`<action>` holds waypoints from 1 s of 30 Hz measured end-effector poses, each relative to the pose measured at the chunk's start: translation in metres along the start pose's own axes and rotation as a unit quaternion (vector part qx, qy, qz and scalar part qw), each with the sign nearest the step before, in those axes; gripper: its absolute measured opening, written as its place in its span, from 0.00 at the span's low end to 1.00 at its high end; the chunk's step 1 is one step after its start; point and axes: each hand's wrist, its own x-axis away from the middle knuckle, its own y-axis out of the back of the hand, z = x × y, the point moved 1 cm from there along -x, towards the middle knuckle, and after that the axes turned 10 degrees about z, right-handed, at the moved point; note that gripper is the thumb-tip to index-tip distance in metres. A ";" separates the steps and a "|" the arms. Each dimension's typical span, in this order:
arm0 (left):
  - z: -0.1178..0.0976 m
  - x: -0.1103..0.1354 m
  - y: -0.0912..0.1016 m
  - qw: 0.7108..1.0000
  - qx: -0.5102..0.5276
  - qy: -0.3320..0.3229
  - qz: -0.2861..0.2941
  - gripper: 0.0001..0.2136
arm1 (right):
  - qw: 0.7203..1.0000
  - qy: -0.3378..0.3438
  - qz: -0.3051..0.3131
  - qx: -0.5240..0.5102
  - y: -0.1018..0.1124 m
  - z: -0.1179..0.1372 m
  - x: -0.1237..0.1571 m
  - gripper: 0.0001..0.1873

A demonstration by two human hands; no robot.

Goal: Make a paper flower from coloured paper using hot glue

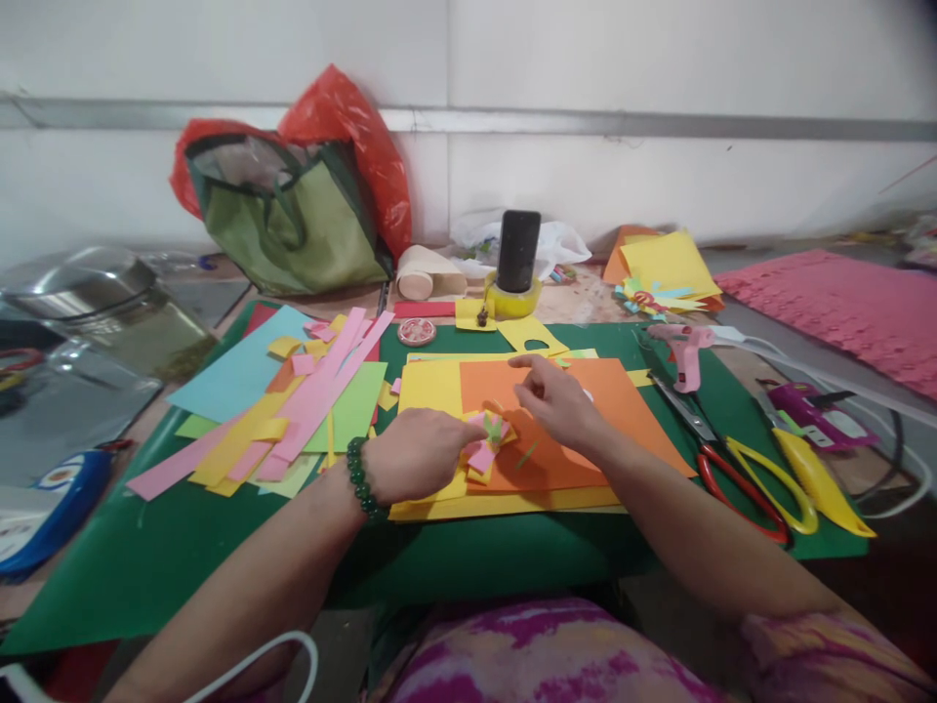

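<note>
Left hand (417,454) pinches paper flower (489,439) on orange sheet (630,410). Right hand (560,402), fingers bunched, at flower's 1 o'clock; grip unclear. Flower looks partly layered. Strips (314,395) at 9 o'clock unused, glue gun (684,351) at 2 idle.

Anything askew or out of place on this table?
Nothing damaged or spilled. Pink and yellow paper strips lie in a loose heap left of the left hand, which pinches a small paper piece. A phone stands upright in a yellow tape roll, oddly.
</note>
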 end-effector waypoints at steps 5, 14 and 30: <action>-0.002 -0.006 -0.003 1.000 0.003 -0.007 0.016 0.22 | 0.998 0.022 0.051 0.007 0.002 0.003 0.006 0.26; -0.001 -0.007 -0.004 1.000 -0.007 -0.014 0.019 0.23 | 0.982 0.021 0.086 0.167 -0.015 0.014 0.011 0.45; 0.012 0.001 0.024 0.978 0.060 0.162 -0.120 0.15 | 0.992 0.092 -0.043 -0.079 0.001 -0.011 -0.004 0.23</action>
